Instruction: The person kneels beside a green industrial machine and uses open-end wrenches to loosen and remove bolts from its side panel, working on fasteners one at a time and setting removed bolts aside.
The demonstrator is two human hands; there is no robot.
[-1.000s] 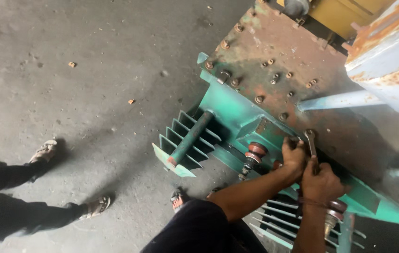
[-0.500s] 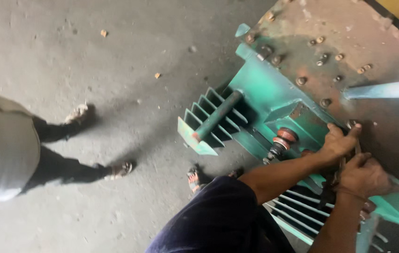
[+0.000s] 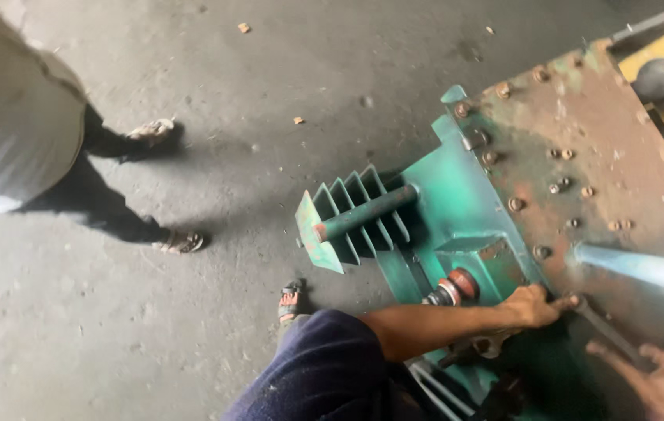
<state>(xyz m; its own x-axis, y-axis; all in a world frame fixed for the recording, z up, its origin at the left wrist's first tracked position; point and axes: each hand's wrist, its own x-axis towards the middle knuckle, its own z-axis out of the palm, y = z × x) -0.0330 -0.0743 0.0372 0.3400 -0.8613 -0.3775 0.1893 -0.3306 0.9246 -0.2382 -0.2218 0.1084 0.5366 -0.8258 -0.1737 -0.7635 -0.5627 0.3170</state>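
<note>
Two hands work at the edge of a green metal machine (image 3: 464, 210) in the head view, the only view there is. The left hand (image 3: 533, 306) lies on the machine's rusty top plate (image 3: 605, 148), fingers curled and thumb stretched forward to touch the head end of a dark wrench (image 3: 609, 334) where it meets the plate. The right hand (image 3: 663, 382) sits at the lower right corner with fingers spread partly open, resting on the wrench's handle end (whether it truly grips the handle I cannot tell). The wrench runs slantwise between the two hands, flat against the plate, just below a pale blue bar (image 3: 644, 269). Near the left wrist stands a reddish round bushing (image 3: 457, 287), and further left a block of green cooling fins (image 3: 355, 214) juts over the concrete floor (image 3: 192, 327). Another person's legs (image 3: 106, 195) stand well apart at the left.
</note>
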